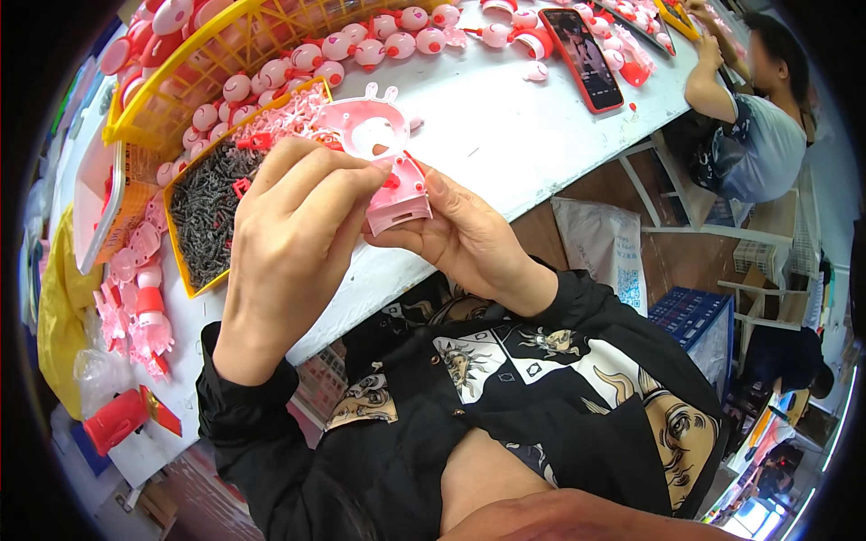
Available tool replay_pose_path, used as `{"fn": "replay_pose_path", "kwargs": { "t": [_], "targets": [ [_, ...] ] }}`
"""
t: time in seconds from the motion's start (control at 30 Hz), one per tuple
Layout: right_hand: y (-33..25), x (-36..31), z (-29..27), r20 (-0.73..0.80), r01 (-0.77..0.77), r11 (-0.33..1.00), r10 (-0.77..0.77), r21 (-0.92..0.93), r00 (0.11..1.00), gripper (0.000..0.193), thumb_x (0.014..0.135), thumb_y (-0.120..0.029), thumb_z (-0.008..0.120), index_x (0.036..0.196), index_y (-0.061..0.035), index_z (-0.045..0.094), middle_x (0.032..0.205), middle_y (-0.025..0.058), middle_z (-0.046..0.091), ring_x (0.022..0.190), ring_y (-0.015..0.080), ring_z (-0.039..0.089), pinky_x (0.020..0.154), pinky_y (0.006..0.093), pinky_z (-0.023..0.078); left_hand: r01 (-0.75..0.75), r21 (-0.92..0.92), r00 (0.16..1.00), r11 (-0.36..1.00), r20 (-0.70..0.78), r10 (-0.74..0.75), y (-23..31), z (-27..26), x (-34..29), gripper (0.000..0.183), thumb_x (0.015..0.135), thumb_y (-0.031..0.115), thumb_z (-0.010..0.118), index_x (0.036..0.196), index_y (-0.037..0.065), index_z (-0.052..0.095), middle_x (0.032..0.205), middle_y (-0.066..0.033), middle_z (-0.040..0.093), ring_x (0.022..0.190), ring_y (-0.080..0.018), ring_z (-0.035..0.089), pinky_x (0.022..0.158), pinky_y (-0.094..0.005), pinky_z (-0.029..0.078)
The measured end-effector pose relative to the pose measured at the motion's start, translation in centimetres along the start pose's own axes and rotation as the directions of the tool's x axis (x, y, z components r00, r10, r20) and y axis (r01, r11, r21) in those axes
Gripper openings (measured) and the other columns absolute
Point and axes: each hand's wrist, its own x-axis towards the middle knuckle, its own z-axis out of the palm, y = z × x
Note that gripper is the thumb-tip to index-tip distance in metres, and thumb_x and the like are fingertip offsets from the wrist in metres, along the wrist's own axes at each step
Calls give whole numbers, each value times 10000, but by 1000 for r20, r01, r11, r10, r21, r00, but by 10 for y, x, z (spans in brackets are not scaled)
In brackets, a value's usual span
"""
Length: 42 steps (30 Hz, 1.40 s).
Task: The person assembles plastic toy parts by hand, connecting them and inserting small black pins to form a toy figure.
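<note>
A pink plastic toy shell [397,197] with a ring-shaped upper part and two small ear loops is raised above the table's near edge. My right hand [469,233] grips its lower body, thumb on the right side and fingers beneath. My left hand [302,212] reaches in from the left, fingers bent and pinched at the shell's middle, next to small red parts. Whether a small piece sits between those fingertips is hidden. Just left of this hand stands a yellow tray [194,290] of dark screw-like pieces, with pink and red plastic parts at its far end.
A yellow basket [135,117] of pink and red parts stands at the far left. Rows of round pink-white pieces [370,52] line the back of the white table [487,126]. A red-cased phone [582,61] lies at right. Another person [767,108] sits beyond it.
</note>
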Motion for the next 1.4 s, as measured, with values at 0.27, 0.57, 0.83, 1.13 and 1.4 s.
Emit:
{"fn": "replay_pose_path", "kwargs": {
  "t": [0.27,0.57,0.83,1.13,1.4],
  "targets": [
    [-2,1,9,-41,-42,999,43,27,998,522,1062,-274,392,1478,19,276,1364,176,511,1231,261,552,1062,432,460,-32,47,999,998,10,32,-1,2,-1,293,664,-44,706,952,-3,669,873,-84,625,839,-277,580,708,-372,507],
    [-9,1,3,-92,-33,999,32,-5,995,513,1053,-254,427,1471,17,304,1319,168,548,1193,246,578,1042,427,476,-9,-32,998,999,55,11,-3,4,-3,235,707,-30,717,935,25,692,848,-74,641,815,-265,586,715,-354,498],
    [-17,0,1,-39,-101,994,100,-36,994,517,1051,-254,438,1469,26,320,1299,158,567,1163,231,594,1033,400,480,-68,-24,995,997,74,70,-4,10,-5,276,659,-21,711,930,14,675,896,-86,660,845,-272,601,732,-357,506],
    [-19,1,6,-66,-70,996,66,-50,996,534,1047,-269,445,1464,33,306,1319,161,550,1182,237,585,1034,408,480,-11,5,999,1000,48,11,-1,10,-4,340,661,-26,699,997,25,683,938,-94,662,882,-280,608,750,-364,515],
    [-16,1,2,-71,-74,997,73,-5,995,541,1038,-273,468,1466,17,307,1325,160,542,1189,233,581,1039,415,478,-41,84,996,996,85,34,2,10,-1,253,733,-24,701,978,29,672,928,-84,667,924,-283,597,806,-391,498]
  ]
}}
